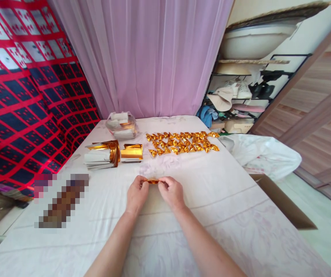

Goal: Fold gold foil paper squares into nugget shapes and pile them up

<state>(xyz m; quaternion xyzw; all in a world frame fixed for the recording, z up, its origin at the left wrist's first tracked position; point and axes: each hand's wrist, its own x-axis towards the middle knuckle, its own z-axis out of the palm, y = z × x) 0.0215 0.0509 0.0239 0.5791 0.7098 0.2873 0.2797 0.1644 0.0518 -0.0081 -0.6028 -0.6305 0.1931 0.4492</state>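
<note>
A small folded piece of gold foil paper (153,181) is stretched between my two hands, just above the cloth-covered table. My left hand (137,194) pinches its left end, and my right hand (171,191) pinches the right end. Beyond them, to the right, folded gold foil pieces (183,143) lie in rows. A small stack of gold foil sheets (131,152) lies at the left, next to a larger pile of foil paper (102,156) with pale backs showing.
A clear plastic bag (122,125) of paper sheets stands at the table's back left. White plastic bags (266,156) and a cardboard box (283,200) are beside the right edge. A shelf with shoes (242,89) stands behind. A pixelated patch covers something at the left.
</note>
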